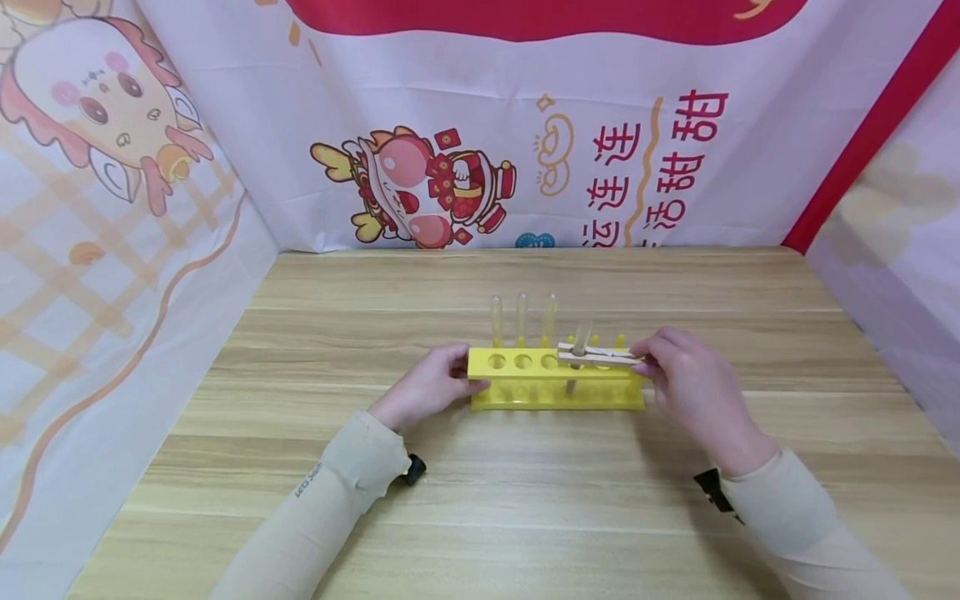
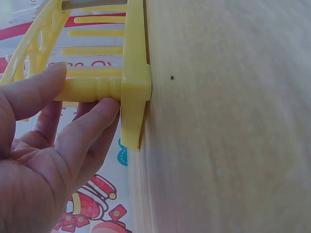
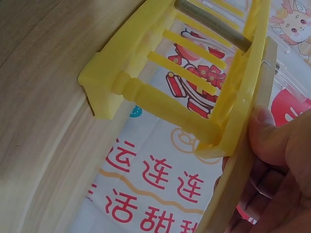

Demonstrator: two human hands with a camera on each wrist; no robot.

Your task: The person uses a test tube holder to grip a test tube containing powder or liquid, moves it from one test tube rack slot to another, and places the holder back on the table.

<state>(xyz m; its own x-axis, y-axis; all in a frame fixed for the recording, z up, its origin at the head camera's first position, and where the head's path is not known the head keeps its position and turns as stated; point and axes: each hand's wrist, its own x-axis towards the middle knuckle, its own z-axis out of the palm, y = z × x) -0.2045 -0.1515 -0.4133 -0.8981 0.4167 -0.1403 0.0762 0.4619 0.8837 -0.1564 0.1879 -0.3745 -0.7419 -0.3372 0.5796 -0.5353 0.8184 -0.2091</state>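
A yellow plastic test tube rack (image 1: 558,406) stands on the wooden table. My left hand (image 1: 427,385) grips its left end post (image 2: 87,89) between thumb and fingers, low near the base. My right hand (image 1: 697,396) holds a wooden test tube clamp (image 1: 611,359) by its right end, thumb on one side and fingers curled behind. The clamp lies across the rack's top plate, its jaws around a glass test tube (image 1: 582,333). That tube stands upright through a hole, its lower part (image 3: 214,24) reaching down inside the rack toward the base, grey-brown in the right wrist view.
Three empty-looking glass test tubes (image 1: 522,317) stand bottom-up on pegs along the rack's back. Bare pegs (image 1: 619,341) show farther right. Behind the table (image 1: 375,292) hangs a printed cloth (image 1: 262,125), with more cloth at both sides.
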